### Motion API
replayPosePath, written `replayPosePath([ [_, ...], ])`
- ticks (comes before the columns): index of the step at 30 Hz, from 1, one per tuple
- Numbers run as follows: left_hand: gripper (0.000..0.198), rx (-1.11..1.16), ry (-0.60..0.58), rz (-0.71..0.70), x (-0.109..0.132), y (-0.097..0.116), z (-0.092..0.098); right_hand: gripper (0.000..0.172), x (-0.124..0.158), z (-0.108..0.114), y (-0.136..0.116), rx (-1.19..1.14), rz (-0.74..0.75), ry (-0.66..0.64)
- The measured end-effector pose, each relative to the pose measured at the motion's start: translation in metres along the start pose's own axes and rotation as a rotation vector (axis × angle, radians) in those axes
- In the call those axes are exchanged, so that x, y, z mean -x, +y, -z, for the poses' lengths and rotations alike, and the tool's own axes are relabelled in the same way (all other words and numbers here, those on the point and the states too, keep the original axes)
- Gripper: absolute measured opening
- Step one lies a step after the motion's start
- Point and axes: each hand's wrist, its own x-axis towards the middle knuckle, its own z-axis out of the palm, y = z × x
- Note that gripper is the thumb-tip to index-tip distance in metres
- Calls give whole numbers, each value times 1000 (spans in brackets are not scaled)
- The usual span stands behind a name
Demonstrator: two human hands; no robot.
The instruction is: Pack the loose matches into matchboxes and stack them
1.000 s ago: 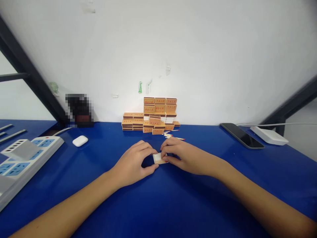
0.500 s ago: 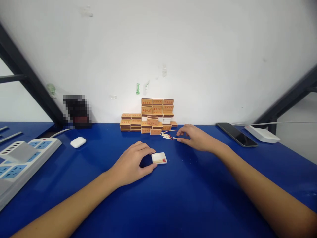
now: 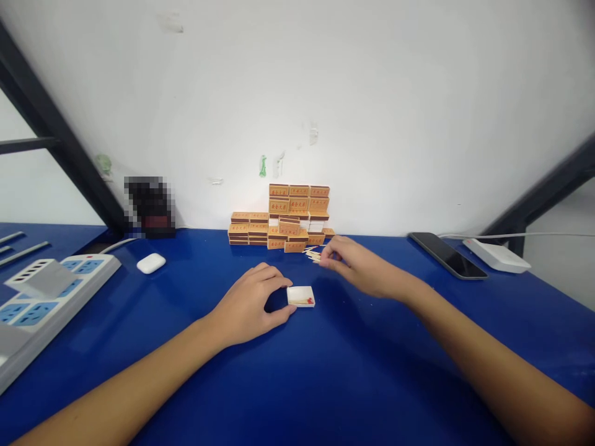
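A small white matchbox tray (image 3: 301,292) lies open on the blue table with a few red-tipped matches (image 3: 304,301) along its near side. My left hand (image 3: 253,303) holds the tray's left end between thumb and fingers. Farther back, several loose matches (image 3: 313,254) lie in a small pile before the stacked matchboxes (image 3: 299,204). My right hand (image 3: 351,263) has its thumb and fingertips pinched together at the right end of this pile, covering the match heads there. Whether a match sits inside the pinch is hidden.
A white power strip (image 3: 100,263) with a charger plugged in is at left, near a white earbud case (image 3: 151,263). To the right lie a dark phone (image 3: 446,255) and a white box-shaped device (image 3: 497,256) with a cable. A wall (image 3: 395,124) stands behind the matchboxes.
My right hand has moved left onto the loose matches, and its fingers have closed together. My left hand stays on the tray. The whole view has shifted slightly.
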Motion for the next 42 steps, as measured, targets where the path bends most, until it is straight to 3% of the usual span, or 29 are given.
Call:
replayPosePath([
  [4, 26, -26, 1, 17, 0, 0, 0, 17, 8, -24, -46, 94, 123, -91],
  [8, 19, -30, -8, 9, -1, 2, 1, 14, 9, -39, -63, 296, 201, -104],
  [12, 20, -32, -9, 7, -1, 2, 1, 12, 1, -33, -45, 179, 218, -17],
  [16, 25, -36, 4, 11, 1, 1, 1, 8, -12, -21, -6, 151, 13, 171],
  [21, 27, -39, 0, 5, 2, 1, 1, 12, -19, -19, 29, 111, -124, 125],
  [32, 25, -38, -4, 17, 1, 2, 1, 12, -27, -30, 33, 185, 1, 143],
  [42, 25, -18, 6, 19, 0, 3, 2, 11, -25, -17, 35, 149, -20, -4],
])
